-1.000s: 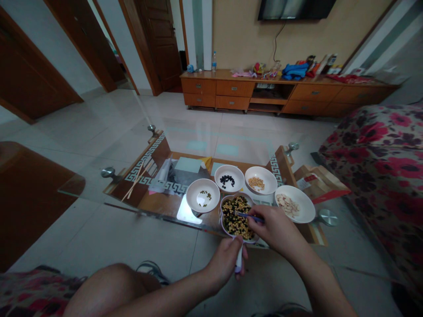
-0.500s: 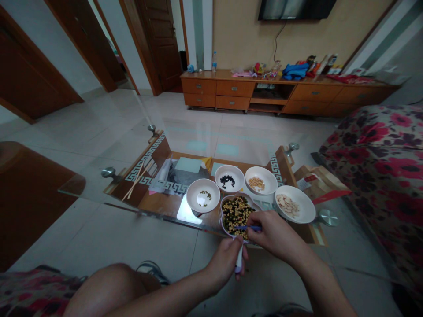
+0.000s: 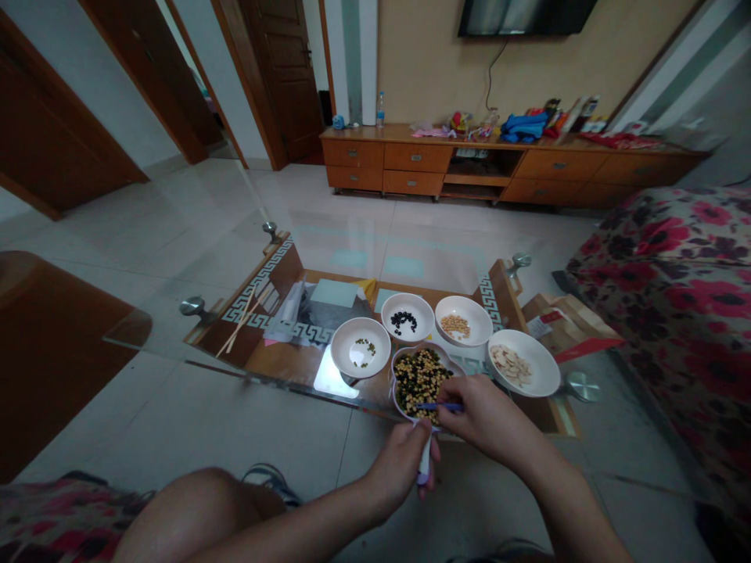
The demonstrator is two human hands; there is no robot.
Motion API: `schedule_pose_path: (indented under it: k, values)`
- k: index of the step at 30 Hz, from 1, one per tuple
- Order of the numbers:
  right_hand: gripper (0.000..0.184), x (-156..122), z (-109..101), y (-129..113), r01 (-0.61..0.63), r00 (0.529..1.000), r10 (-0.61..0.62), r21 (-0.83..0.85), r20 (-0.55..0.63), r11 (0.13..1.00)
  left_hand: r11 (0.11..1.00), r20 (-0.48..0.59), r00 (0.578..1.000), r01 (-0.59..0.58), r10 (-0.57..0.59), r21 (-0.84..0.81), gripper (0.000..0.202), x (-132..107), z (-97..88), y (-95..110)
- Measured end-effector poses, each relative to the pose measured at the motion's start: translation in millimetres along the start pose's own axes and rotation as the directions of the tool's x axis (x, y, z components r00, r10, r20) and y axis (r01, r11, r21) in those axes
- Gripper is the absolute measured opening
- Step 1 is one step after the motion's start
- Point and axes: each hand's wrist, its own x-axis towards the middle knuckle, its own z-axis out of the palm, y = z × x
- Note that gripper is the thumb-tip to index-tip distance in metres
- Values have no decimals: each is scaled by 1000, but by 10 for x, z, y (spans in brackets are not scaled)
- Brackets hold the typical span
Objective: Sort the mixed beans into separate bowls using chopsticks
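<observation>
My left hand [image 3: 404, 457] is closed around the white and lilac handle of a flower-shaped bowl [image 3: 458, 361] at the table's near edge. Mixed yellow, dark and green beans [image 3: 423, 377] fill this bowl. Over its right side, my right hand [image 3: 466, 407] pinches slim blue-purple tweezers [image 3: 449, 407], whose tips reach among the beans. Around the bowl stand white bowls: one with a few green beans [image 3: 364, 352], one with black beans [image 3: 404, 320], one with yellow beans [image 3: 456, 326] and one with pale flat slices [image 3: 512, 365].
A glass-topped table [image 3: 328, 234] bears the bowls. Wooden chopsticks [image 3: 238, 322] lie at its left. A brown paper bag [image 3: 569, 320] is on the right, near a flowered sofa [image 3: 674, 313]. A low cabinet [image 3: 411, 160] stands along the far wall.
The tweezers and my right hand have shifted very slightly to the left over the mixed beans. My left hand and the bowls look the same.
</observation>
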Motion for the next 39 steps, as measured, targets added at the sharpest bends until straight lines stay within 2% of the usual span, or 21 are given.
schedule_pose_path:
  k: [12, 22, 27, 33, 39]
  values:
    - [15, 8, 5, 6, 9, 1000, -9, -4, -7, 1000, 1000, 1, 1000, 5, -5, 8, 73, 3, -8, 16]
    - [18, -3, -24, -19, 53, 995, -52, 12, -89, 999, 1000, 15, 1000, 1, -1, 13, 76, -28, -5, 33]
    - [18, 18, -26, -19, 80, 980, -77, 12, -181, 997, 1000, 10, 1000, 2, -2, 9, 75, -17, 2, 40]
    - [19, 59, 55, -77, 127, 921, -115, 7, -373, 992, 1000, 11, 1000, -6, 6, 19, 72, 0, -3, 21]
    - [15, 114, 244, -200, 212, 815, -209, -57, -540, 976, 999, 6, 1000, 5, -5, 37, 71, -44, 27, 110]
